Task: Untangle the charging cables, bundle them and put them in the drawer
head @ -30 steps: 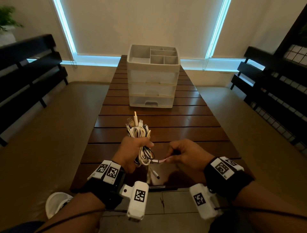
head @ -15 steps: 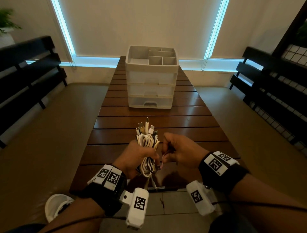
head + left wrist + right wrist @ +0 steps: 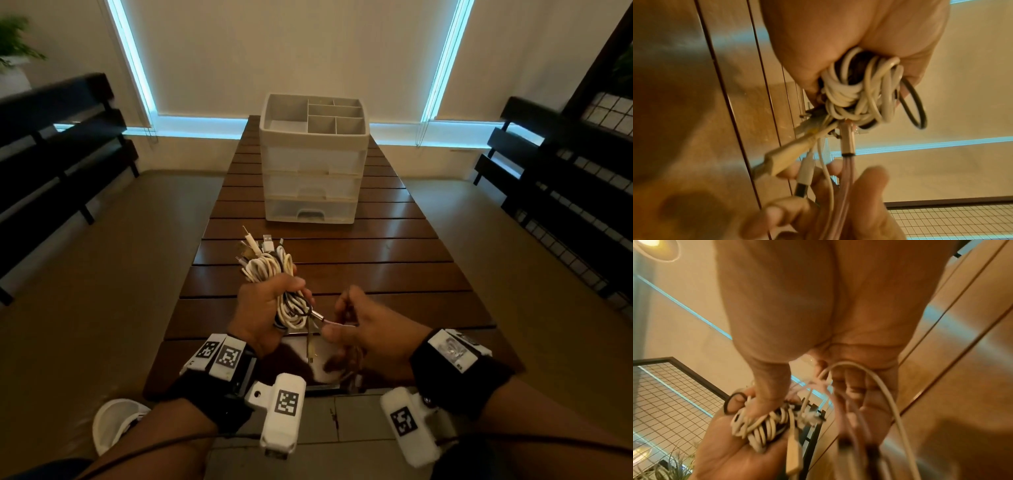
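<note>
Above one table [image 3: 394,240], two hands: left [image 3: 263,308] round one cable bundle [image 3: 267,267]; right [image 3: 370,329] pinching one pink cable [image 3: 846,175]

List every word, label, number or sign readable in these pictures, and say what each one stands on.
No readable words, brands or numbers anywhere.
Square black-and-white coded markers, patterns without text: on the left wristband, the left wrist camera, the right wristband and the right wrist camera.
Cable bundle and drawer unit: no print visible.

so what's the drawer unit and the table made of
Drawer unit: looks like plastic, with an opaque off-white frame and frosted see-through drawer fronts. Table: seems to be dark brown wooden slats with a glossy finish, since window light reflects off them.
</note>
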Action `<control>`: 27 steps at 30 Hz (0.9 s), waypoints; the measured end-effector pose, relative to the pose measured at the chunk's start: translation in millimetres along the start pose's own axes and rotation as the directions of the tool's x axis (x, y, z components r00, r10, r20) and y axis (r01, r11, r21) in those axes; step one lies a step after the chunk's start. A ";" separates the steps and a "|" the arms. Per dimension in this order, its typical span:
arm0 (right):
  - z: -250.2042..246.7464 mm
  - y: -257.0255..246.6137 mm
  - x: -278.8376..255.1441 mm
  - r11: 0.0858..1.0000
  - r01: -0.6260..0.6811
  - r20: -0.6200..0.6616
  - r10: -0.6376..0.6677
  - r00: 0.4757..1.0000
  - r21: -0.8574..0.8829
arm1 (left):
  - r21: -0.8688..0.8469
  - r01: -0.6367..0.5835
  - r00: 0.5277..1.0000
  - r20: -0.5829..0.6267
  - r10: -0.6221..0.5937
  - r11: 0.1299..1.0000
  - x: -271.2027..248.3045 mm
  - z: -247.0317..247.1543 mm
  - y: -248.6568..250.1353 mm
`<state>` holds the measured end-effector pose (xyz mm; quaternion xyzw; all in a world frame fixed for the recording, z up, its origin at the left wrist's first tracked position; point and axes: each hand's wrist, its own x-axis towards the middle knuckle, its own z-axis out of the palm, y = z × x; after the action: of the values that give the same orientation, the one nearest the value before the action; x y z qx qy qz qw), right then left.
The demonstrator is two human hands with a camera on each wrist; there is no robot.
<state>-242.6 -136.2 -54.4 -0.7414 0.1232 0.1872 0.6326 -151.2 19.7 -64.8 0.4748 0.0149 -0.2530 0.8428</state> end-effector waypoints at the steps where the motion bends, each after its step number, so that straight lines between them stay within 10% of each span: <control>1: 4.3 3.4 3.3 0.998 -0.016 0.030 0.014 0.999 0.054 | -0.009 -0.005 1.000 0.004 0.005 1.000 -0.3 -0.2 -1.1; 9: 21.8 16.6 21.5 0.980 -0.017 0.063 0.005 0.998 0.196 | 0.056 -0.056 0.998 -0.011 0.057 0.997 0.1 -1.7 -2.2; 13: 18.6 15.2 21.8 0.995 0.057 -0.144 -0.069 0.987 -0.087 | 0.218 -0.101 0.994 -0.024 0.109 0.971 4.6 -6.2 -2.9; 27: -11.9 -16.5 12.9 0.865 0.118 0.105 -0.076 0.992 -0.488 | 0.475 0.105 0.966 0.159 -0.203 0.874 -2.0 -9.3 -8.9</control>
<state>-222.7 -144.4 -43.7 -0.8751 0.0077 0.2109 0.4356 -154.8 24.3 -76.4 0.6307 -0.0943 -0.3631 0.6793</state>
